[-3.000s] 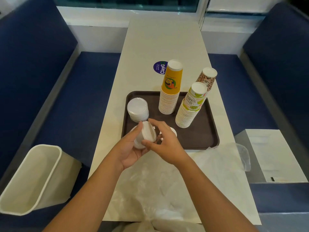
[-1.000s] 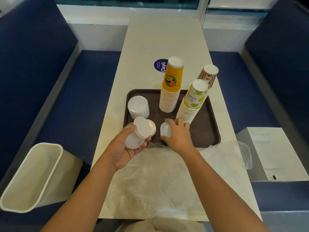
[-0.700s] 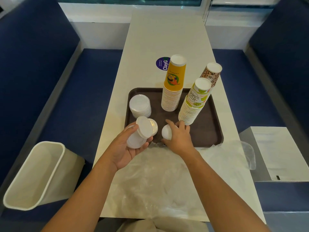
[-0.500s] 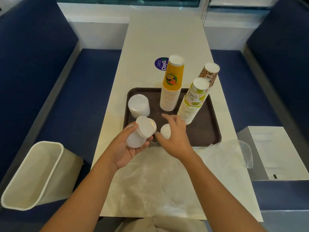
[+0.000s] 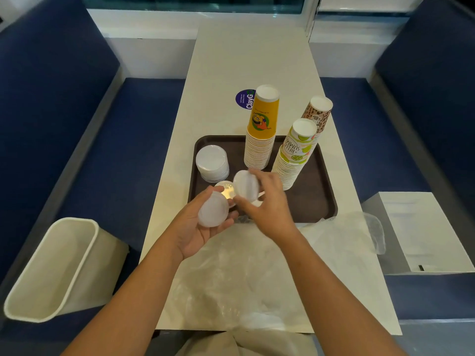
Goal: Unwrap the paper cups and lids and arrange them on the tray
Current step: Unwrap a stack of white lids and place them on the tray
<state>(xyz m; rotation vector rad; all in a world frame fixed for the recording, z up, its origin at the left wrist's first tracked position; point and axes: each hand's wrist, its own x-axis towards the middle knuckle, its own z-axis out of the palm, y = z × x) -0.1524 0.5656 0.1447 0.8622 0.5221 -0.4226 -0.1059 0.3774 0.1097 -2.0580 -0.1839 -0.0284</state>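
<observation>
"White plastic everywhere; where are the lids?"

"Take the tray (image 5: 318,209) as the mark; a resting lid stack (image 5: 212,163) stands in its far left corner; a flat lid (image 5: 226,192) lies on it nearer, catching a glare; a held lid stack (image 5: 213,211) is just off its near left corner."

"And who holds that?"

"The left grip (image 5: 203,227); its fingers and thumb are curled round the held lid stack from below; the right grip (image 5: 267,211) is above the tray's near left part, clamped on a raised lid (image 5: 245,186) tilted on edge; whether that is one lid or a few, I cannot tell."

"The cups?"

"All upside down; the yellow cup stack (image 5: 261,134) stands at the middle of the tray's far side; the lime cup stack (image 5: 293,155) stands to the right of it, leaning; the brown cup stack (image 5: 317,114) is at the far right corner, its base hidden, so on the tray or off I cannot tell."

"Anything off the tray?"

"Clear plastic wrap (image 5: 257,265) spreads over the counter (image 5: 244,52) on the tray's near side, reaching its near rim; a purple sticker (image 5: 243,98) sits on the counter just beyond the far rim; a white bin (image 5: 51,265) is well to the tray's left on the blue bench; a white box (image 5: 421,232) is to its right."
</observation>
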